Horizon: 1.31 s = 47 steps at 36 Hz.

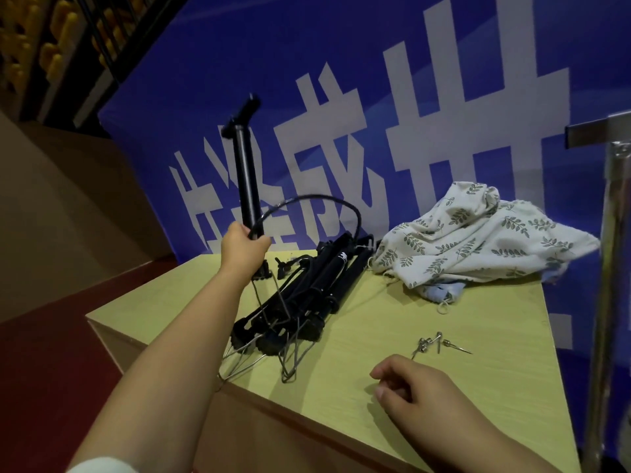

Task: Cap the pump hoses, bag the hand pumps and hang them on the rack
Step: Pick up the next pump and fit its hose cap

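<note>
Left hand (244, 247) grips 1 pump (246, 172) upright; right hand (415, 387), loosely curled and holding nothing, should pinch a cap (447, 343) for the dangling hose (327, 201).

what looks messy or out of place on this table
Nothing looks damaged or spilled. The pile of pumps lies tangled, with wire foot loops poking over the table's front edge. The leaf-print bags sit crumpled in a heap. The left hand holds one pump upright, its hose looping loose.
</note>
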Available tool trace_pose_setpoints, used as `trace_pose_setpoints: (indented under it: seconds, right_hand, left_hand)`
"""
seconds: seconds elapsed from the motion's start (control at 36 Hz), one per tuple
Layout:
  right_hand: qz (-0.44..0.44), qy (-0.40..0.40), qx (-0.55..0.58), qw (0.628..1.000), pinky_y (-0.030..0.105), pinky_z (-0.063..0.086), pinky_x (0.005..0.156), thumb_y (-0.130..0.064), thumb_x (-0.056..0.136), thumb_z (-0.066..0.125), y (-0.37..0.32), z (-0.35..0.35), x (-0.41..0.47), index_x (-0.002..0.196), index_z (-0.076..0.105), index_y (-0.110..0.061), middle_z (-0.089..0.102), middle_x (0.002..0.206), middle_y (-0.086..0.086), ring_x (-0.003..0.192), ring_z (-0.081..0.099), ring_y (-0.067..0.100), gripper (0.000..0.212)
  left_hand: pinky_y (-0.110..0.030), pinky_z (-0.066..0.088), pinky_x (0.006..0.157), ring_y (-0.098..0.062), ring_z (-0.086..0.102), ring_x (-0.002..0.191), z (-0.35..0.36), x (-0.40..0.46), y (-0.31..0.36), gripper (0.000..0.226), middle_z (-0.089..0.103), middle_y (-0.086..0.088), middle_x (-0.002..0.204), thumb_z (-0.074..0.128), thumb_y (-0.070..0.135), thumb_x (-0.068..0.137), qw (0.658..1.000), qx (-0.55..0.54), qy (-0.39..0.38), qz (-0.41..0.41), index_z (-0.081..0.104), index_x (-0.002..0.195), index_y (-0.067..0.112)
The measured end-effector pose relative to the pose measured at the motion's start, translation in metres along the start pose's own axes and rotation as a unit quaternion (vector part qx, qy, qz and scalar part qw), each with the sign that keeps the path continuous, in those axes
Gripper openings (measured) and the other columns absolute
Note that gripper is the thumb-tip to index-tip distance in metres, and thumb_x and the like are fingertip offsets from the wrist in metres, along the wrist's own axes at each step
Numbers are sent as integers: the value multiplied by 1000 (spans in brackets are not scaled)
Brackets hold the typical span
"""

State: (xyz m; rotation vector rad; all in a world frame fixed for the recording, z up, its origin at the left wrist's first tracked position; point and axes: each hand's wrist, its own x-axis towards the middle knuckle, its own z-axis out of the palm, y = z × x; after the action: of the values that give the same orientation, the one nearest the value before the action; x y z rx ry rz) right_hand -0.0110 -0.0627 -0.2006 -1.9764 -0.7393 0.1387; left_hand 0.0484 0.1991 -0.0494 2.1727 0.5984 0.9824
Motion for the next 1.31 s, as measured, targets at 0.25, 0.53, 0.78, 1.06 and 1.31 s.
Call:
trace_pose_setpoints:
  seconds: [0.25,0.53,0.78,1.06,1.31]
  right_hand:
    - [17,45,77,996,18,46,70,-31,88,60,3,1,3,84,63,-29,68,77,-4,68,60,1,5]
    - [132,-55,462,875,43,49,84,-73,73,34,-39,-25,38,123,52,-19,59,122,11,114,56,22,76]
    - [5,-94,479,873,55,27,110,-79,77,26,-154,-62,38,148,23,-14,40,145,20,133,41,30,96]
    - [-101,55,310,944,39,55,82,-47,82,63,-183,-75,-18,119,53,-9,69,109,9,92,71,16,54]
    - [-160,113,278,940,28,53,59,-19,89,63,-188,-118,-71,110,46,-11,63,81,8,62,62,14,29]
  left_hand:
    - [-52,54,83,-29,63,88,-18,-3,41,26,57,-6,84,59,10,85,985,-168,27,-10,37,79,23]
    - [-48,56,80,-30,67,94,-71,-48,71,19,62,-8,85,59,8,85,971,-237,41,20,42,84,18]
    - [-47,56,60,-17,55,64,-84,-152,70,26,55,-8,76,69,14,78,968,-244,-17,57,47,88,5]
    - [-18,37,48,-6,39,49,-47,-275,80,32,42,6,56,70,15,79,957,-272,-70,73,39,73,11]
    - [-23,43,58,-10,51,59,-46,-334,105,26,50,7,61,75,24,75,900,-386,-176,97,49,69,20]
